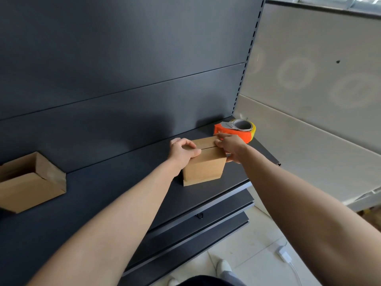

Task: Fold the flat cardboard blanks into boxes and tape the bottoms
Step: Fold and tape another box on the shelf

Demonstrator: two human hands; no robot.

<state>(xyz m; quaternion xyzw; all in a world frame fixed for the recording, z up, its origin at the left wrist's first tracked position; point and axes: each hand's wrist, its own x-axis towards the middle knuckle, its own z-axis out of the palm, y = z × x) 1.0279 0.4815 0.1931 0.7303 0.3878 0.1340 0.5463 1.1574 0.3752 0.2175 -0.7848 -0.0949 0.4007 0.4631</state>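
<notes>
A small brown cardboard box (203, 169) stands on the dark shelf (123, 182), its two top flaps folded shut with a seam between them. My left hand (182, 150) presses on the box's left top edge, fingers curled over the flap. My right hand (228, 146) grips the right top edge, thumb on the seam. Behind the box lies an orange tape dispenser (235, 130) with a yellowish tape roll, untouched.
An open-topped cardboard box (31, 182) sits at the shelf's left end. Lower shelves (206, 223) step out below. A dark back panel (123, 79) rises behind. On the tiled floor lie a white adapter with cable (285, 256) and my shoe (223, 267).
</notes>
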